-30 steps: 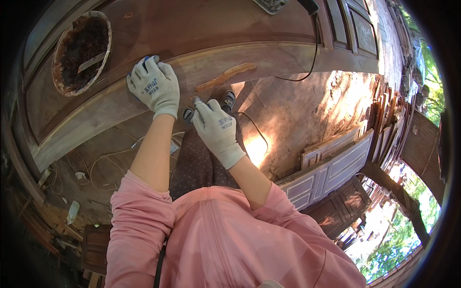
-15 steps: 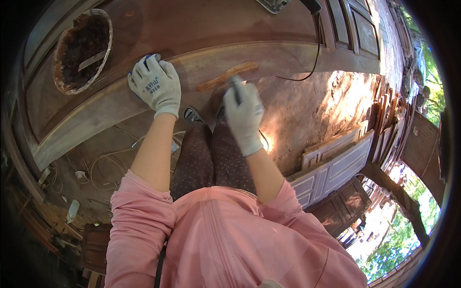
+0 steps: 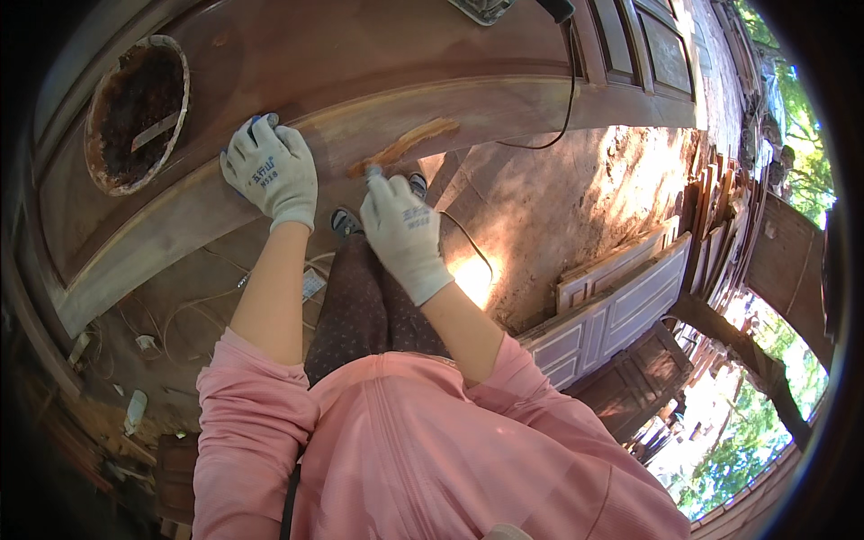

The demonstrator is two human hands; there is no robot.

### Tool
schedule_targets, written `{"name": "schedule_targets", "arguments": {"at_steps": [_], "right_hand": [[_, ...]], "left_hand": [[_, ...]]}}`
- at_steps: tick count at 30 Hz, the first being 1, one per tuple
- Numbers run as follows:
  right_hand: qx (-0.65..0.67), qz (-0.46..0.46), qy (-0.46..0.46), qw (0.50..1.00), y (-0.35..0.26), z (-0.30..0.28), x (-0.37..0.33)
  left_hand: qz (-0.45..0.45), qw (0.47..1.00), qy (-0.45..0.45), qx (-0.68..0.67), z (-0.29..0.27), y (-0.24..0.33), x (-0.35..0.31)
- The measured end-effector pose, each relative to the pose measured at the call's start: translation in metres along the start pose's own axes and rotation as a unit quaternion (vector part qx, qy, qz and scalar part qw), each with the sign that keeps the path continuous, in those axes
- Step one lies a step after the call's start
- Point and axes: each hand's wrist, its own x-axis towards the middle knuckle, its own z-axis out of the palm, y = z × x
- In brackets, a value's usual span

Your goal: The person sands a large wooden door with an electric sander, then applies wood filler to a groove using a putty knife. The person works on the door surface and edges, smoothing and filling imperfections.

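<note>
My left hand point(image 3: 273, 171), in a white work glove with a blue palm, rests on the pale edge of a large brown wooden panel door point(image 3: 360, 63). Its fingers are bent but a little apart, and I see nothing held in them. My right hand point(image 3: 403, 232), gloved alike, is closed with its fingertips at the near left end of a rough orange-brown strip of filler point(image 3: 409, 144) on the door's edge. What those fingers grip, if anything, is hidden. Left of my left hand stands an oval tub point(image 3: 184, 99) of dark brown paste, with a flat strip point(image 3: 155, 130) lying in it.
A metal-based tool point(image 3: 486, 9) and a black handle point(image 3: 558, 9) with a hanging cord point(image 3: 565, 108) lie on the door's far part. White panelled doors point(image 3: 621, 310) lean at the right. Cables point(image 3: 193, 310) trail over the dirt floor at left.
My right hand has moved left and toward me, from beside the strip's middle to its near left end. My left hand stays on the door edge; the whole view has shifted slightly.
</note>
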Motion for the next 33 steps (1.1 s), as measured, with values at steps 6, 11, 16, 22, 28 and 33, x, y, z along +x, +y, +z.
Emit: {"name": "schedule_targets", "arguments": {"at_steps": [6, 11, 16, 22, 28, 33], "right_hand": [[0.061, -0.027, 0.139, 0.988, 0.024, -0.022, 0.017], [-0.008, 0.031, 0.122, 0.992, 0.058, -0.030, 0.040], [0.004, -0.017, 0.007, 1.000, 0.011, 0.001, -0.009], [0.049, 0.002, 0.164, 0.985, 0.049, -0.025, 0.028], [-0.006, 0.040, 0.049, 0.998, 0.032, -0.015, 0.019], [0.053, -0.014, 0.057, 0.997, 0.017, -0.022, 0.011]], "left_hand": [[-0.003, 1.000, -0.004, -0.004, 0.000, 0.000, 0.000], [-0.002, 1.000, 0.000, -0.005, 0.003, -0.001, 0.000], [0.001, 1.000, -0.002, -0.005, 0.001, 0.000, 0.000], [-0.006, 1.000, -0.004, -0.009, 0.001, 0.001, 0.000], [-0.010, 1.000, -0.018, 0.002, 0.001, 0.000, -0.001], [-0.001, 1.000, -0.014, -0.012, 0.001, -0.001, 0.000]]}}
